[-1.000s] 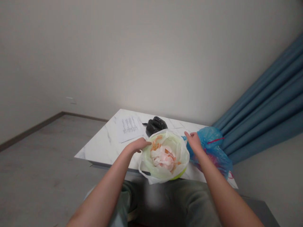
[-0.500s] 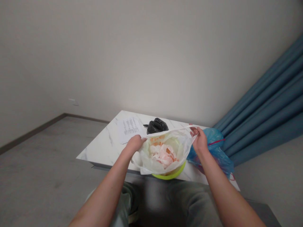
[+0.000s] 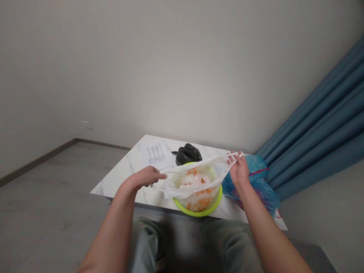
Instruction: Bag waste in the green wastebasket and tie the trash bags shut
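White plastic, thin and slightly see-through, stretches between two bare hands; this white bag (image 3: 182, 194) sits with its lower part inside a lime-green basin (image 3: 199, 213) near the front edge of the marbled table (image 3: 119, 178), its mouth drawn into a long slanting opening. The left hand (image 3: 149, 176) has its fingers closed on the bag's left edge, one finger reaching along the plastic; the right hand (image 3: 239, 169) has its fingers slightly parted, with strips of the bag's edge running across them, and seems to grip there (the thumb's exact hold is too small to tell). Crumpled pale stuff (image 3: 196, 178) shows in the opening; orange print marks the bag's front.

What could go wrong, in my judgement: so thin a film might tear at the right-hand strips if pulled hard; uneven tension could tip the mouth and spill the contents; a bag snagging on the basin's rim might drag the basin off the edge; and a wide swing could knock the black bag (image 3: 188, 154) behind or the blue bags (image 3: 263, 192) just beside the right hand.
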`<state>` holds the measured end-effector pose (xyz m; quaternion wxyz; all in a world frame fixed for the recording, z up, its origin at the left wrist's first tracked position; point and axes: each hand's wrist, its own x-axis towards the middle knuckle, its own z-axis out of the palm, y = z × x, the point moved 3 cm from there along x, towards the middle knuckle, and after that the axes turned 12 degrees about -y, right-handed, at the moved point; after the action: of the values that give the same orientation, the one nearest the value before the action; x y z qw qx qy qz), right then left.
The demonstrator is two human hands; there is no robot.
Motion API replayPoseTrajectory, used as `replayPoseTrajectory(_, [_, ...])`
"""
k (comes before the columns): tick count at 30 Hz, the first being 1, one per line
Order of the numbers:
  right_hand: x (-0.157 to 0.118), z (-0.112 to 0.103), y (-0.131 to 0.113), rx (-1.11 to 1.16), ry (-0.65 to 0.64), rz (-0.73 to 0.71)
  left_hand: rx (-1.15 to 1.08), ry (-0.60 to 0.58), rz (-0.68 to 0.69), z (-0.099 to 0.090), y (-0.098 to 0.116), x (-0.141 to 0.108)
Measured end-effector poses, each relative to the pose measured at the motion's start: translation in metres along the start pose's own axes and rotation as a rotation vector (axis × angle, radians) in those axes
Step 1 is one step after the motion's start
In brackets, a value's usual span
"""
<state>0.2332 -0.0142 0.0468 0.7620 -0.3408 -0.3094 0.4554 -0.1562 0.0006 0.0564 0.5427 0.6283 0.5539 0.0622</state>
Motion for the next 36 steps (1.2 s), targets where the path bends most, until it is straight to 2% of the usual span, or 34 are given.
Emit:
replayPoseTrajectory(3, [0.001, 0.006, 0.0, -0.023, 0.022, -0.046, -0.161, 0.154, 0.034, -0.01, 0.012, -0.022])
replayPoseTrajectory(5, [0.0, 0.011, -0.004, -0.07, 0.025, -0.1, -0.303, 0.278, 0.116, -0.011, 0.028, -0.033])
replayPoseTrajectory(8, [-0.008, 0.023, -0.015, -0.198, 0.015, -0.196, -0.446, 0.483, 0.364, -0.002, 0.056, -0.036])
replayPoseTrajectory(10, [-0.016, 0.031, -0.022, -0.321, 0.014, -0.249, -0.423, 0.607, 0.514, 0.008, 0.071, -0.031])
replayPoseTrajectory(12, [-0.026, 0.04, -0.028, -0.442, -0.002, -0.28, -0.353, 0.665, 0.636, 0.022, 0.08, -0.025])
replayPoseTrajectory(15, [-0.038, 0.051, -0.028, -0.533, -0.069, -0.262, -0.289, 0.557, 0.793, 0.046, 0.085, -0.017])
replayPoseTrajectory(17, [-0.043, 0.059, -0.023, -0.586, -0.144, -0.204, -0.266, 0.46, 0.837, 0.062, 0.086, -0.012])
replayPoseTrajectory(22, [-0.051, 0.083, 0.0, -0.872, -0.445, -0.068, -0.096, 0.349, 0.791, 0.094, 0.086, 0.003])
replayPoseTrajectory(24, [-0.054, 0.09, 0.008, -0.958, -0.521, -0.051, 0.014, 0.334, 0.764, 0.103, 0.087, 0.009])
replayPoseTrajectory(27, [-0.059, 0.097, 0.017, -1.02, -0.63, -0.023, 0.134, 0.304, 0.741, 0.113, 0.091, 0.014])
replayPoseTrajectory(30, [-0.062, 0.098, 0.021, -1.022, -0.759, 0.065, 0.166, 0.265, 0.713, 0.116, 0.094, 0.014])
replayPoseTrajectory(33, [-0.062, 0.093, 0.02, -0.973, -0.815, 0.174, 0.144, 0.198, 0.71, 0.116, 0.097, 0.01])
replayPoseTrajectory(36, [-0.062, 0.088, 0.016, -0.923, -0.814, 0.248, 0.074, 0.162, 0.78, 0.114, 0.097, 0.01])
